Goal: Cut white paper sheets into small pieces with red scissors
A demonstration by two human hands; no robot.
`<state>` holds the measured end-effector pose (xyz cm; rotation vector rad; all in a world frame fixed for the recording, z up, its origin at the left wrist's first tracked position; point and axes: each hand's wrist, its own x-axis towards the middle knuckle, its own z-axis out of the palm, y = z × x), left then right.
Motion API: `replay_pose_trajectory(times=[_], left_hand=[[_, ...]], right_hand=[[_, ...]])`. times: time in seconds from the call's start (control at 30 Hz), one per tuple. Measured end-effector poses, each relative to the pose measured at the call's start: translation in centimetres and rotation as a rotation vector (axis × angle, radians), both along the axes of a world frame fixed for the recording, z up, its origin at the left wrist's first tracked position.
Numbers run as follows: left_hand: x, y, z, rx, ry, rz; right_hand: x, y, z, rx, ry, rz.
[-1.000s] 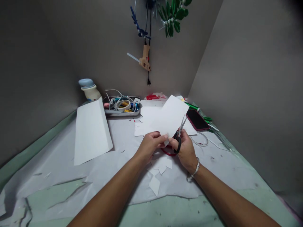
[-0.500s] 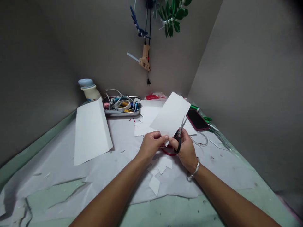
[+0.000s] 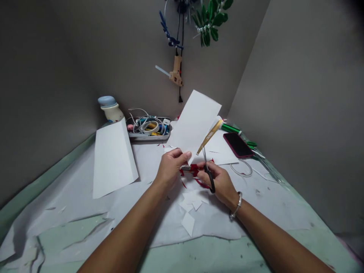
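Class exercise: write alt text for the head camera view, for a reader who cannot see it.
A person's left hand holds up a white sheet while the right hand works scissors at its lower edge. White scraps lie on the paper-covered table; a folded sheet, a tray of cables and a phone lie behind.
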<state>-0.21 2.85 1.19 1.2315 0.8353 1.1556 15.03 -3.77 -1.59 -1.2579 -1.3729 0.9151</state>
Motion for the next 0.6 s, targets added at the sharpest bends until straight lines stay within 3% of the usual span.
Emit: replay_pose_trajectory(times=[0.13,0.6], left_hand=[[-0.22,0.09,0.18,0.014,-0.012,0.000],[-0.37,0.08,0.23,0.116,0.135,0.005]], right_hand=[[-0.14,-0.11,-0.09,-0.107,0.010,0.068],[-0.15,-0.38,0.45,-0.155,0.036,0.105]])
